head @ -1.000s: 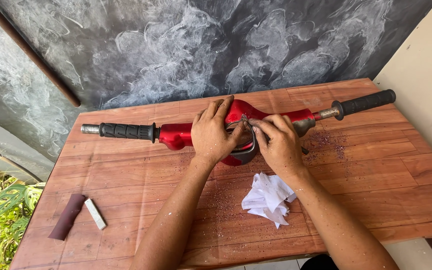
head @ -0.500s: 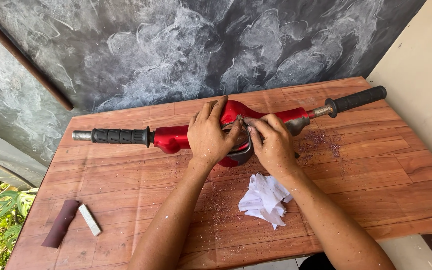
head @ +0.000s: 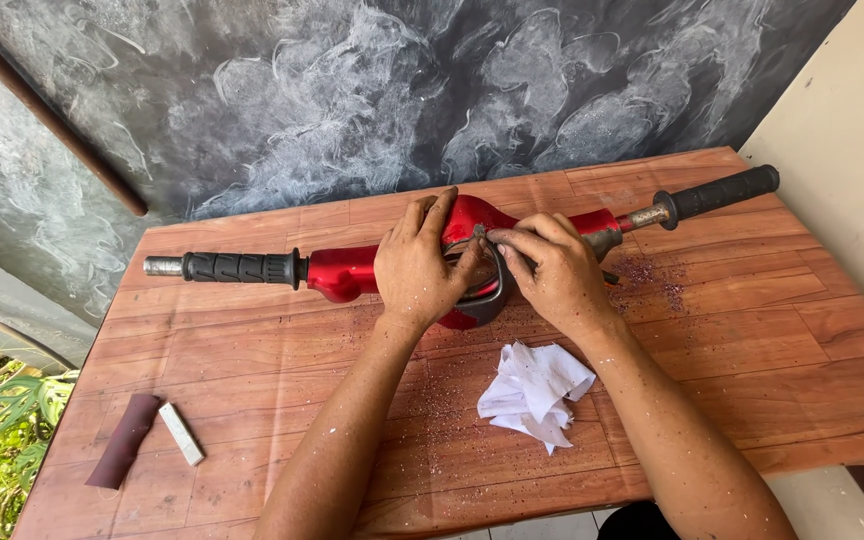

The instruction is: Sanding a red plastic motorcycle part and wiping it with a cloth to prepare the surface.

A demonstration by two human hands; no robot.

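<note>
My left hand (head: 420, 262) lay spread, pinning the red handlebar cover (head: 352, 272) to the desk (head: 732, 330); my right hand (head: 550, 272) pinched its grey rim (head: 492, 292). Steady downward pressure mattered most.

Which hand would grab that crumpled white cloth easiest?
Probably the right hand: the crumpled white cloth lies just below it, while the left hand steadies the red handlebar cover.

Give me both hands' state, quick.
Left hand: fingers laid flat over the red handlebar cover.
Right hand: fingers curled, pinching something small at the cover's opening.
</note>
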